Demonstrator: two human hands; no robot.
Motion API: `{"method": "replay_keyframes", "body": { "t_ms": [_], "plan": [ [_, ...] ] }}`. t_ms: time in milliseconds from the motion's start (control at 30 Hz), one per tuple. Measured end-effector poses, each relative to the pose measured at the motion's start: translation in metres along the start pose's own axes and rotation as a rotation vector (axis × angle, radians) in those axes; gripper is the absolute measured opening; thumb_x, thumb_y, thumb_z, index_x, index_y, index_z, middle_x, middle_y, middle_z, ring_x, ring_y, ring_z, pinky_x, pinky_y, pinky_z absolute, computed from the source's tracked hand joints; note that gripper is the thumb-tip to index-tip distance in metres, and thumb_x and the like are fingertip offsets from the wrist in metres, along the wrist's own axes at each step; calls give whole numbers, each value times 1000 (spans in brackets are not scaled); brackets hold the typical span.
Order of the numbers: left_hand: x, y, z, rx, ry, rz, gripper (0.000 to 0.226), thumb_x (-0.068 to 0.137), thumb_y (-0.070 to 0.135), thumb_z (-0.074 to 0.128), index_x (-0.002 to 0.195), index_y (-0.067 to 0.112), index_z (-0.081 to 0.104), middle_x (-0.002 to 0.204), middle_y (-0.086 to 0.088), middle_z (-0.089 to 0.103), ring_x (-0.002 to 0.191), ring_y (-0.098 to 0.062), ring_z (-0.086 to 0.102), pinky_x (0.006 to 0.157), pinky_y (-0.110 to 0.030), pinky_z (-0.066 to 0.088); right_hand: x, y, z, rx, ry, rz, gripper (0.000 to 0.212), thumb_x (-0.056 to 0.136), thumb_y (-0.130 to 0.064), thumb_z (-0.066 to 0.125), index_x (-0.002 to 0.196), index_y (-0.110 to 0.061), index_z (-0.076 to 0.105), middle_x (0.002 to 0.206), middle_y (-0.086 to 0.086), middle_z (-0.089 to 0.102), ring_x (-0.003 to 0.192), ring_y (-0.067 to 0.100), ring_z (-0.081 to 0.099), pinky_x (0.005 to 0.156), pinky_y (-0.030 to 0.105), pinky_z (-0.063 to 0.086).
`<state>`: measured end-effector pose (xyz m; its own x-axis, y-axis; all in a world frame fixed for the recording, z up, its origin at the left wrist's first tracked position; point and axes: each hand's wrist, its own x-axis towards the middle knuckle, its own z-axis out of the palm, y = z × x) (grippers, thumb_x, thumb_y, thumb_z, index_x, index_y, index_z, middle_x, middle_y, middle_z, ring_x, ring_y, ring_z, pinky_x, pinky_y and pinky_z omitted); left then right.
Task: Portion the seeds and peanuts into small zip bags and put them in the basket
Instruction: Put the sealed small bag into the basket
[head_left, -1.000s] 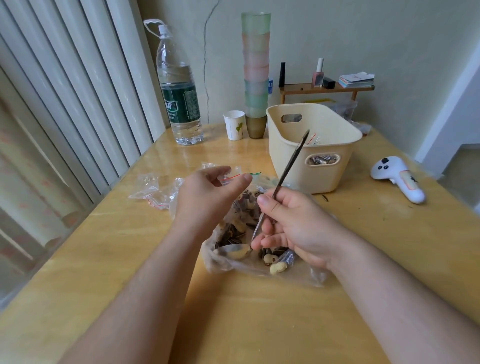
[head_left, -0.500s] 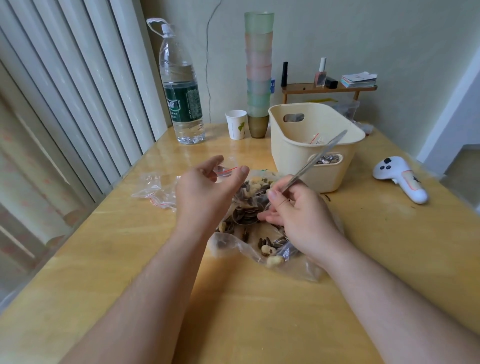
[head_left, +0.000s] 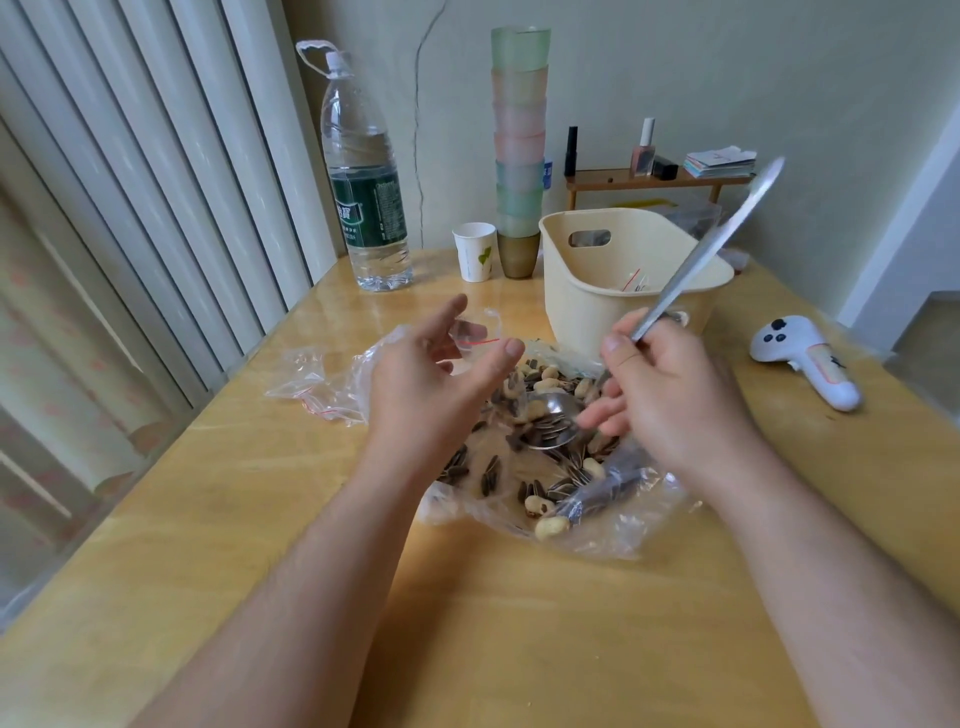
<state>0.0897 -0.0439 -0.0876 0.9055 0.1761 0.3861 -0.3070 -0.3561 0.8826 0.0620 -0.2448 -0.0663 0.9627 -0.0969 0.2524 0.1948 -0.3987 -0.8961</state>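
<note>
The spoon (head_left: 696, 270) has tipped back since a moment ago; its handle now leans far up to the right and its bowl sits low in the seeds. The right hand (head_left: 670, 395) grips the spoon, fingers curled round the handle. The left hand (head_left: 431, 384) holds a small zip bag (head_left: 470, 332); fingers spread, thumb out, bag mouth hard to see. Seeds and peanuts (head_left: 540, 457) lie in the big bag (head_left: 613, 525) on the desk (head_left: 519, 623), under both hands. The small bag is up and left of the spoon bowl, very near. The basket (head_left: 582, 301) stands just behind.
</note>
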Motion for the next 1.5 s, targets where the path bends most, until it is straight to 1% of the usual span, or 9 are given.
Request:
{"method": "replay_keyframes", "body": {
  "t_ms": [133,267,500,800,867,1000,1167,1333,1500],
  "plan": [
    [-3,-4,6,79,-76,41,78,81,48,87,149,27,55,110,21,75,108,6,67,100,-29,55,4,-5,-23,-123,116,-72,19,108,-36,48,92,-32,56,60,-9,69,57,21,74,64,44,60],
    [-9,-9,16,141,-129,29,59,76,49,91,123,29,60,107,24,75,105,10,66,97,-31,56,6,-6,-34,-98,231,-129,20,105,-41,47,86,-38,55,58,-9,67,58,18,73,71,52,60],
    [-18,-11,33,259,-248,83,66,68,53,94,125,38,64,111,26,74,111,10,64,99,-24,53,1,-13,-34,-232,292,-373,19,109,-29,48,94,-25,59,57,0,64,61,10,67,69,38,56],
    [-26,-5,46,228,-181,113,66,69,44,95,128,39,65,102,34,65,107,15,60,88,-1,40,3,-10,-21,-346,250,-606,19,108,-20,50,94,-13,61,91,-2,60,73,18,61,69,13,38],
    [-26,-4,49,229,-159,113,64,70,42,95,126,39,65,104,32,67,106,17,60,85,2,38,3,-7,-17,-350,262,-640,17,107,-18,51,96,-10,62,96,-2,57,75,16,57,69,17,37],
    [-26,-3,51,216,-137,101,63,72,40,92,128,39,63,114,25,72,111,13,62,86,0,42,2,-5,-8,-351,316,-707,16,106,-13,53,101,-3,65,99,8,61,84,18,53,74,24,41],
    [-24,-3,49,198,-132,93,64,74,42,92,131,39,63,112,26,73,108,12,64,90,-12,51,2,-3,-4,-341,369,-750,18,105,-10,54,99,2,67,96,13,64,86,6,45,81,5,34],
    [-21,-8,48,148,-106,38,75,72,44,93,139,34,60,117,21,72,112,8,64,97,-28,57,4,0,-9,-231,408,-698,23,108,-17,48,97,-4,62,89,8,62,79,31,64,73,40,50],
    [-9,-15,39,32,-32,-65,74,74,43,93,139,29,61,114,21,74,109,11,65,101,-34,57,1,-3,-13,-230,400,-573,18,110,-24,48,96,-16,57,71,4,66,67,27,65,66,40,48]
  ]
}}
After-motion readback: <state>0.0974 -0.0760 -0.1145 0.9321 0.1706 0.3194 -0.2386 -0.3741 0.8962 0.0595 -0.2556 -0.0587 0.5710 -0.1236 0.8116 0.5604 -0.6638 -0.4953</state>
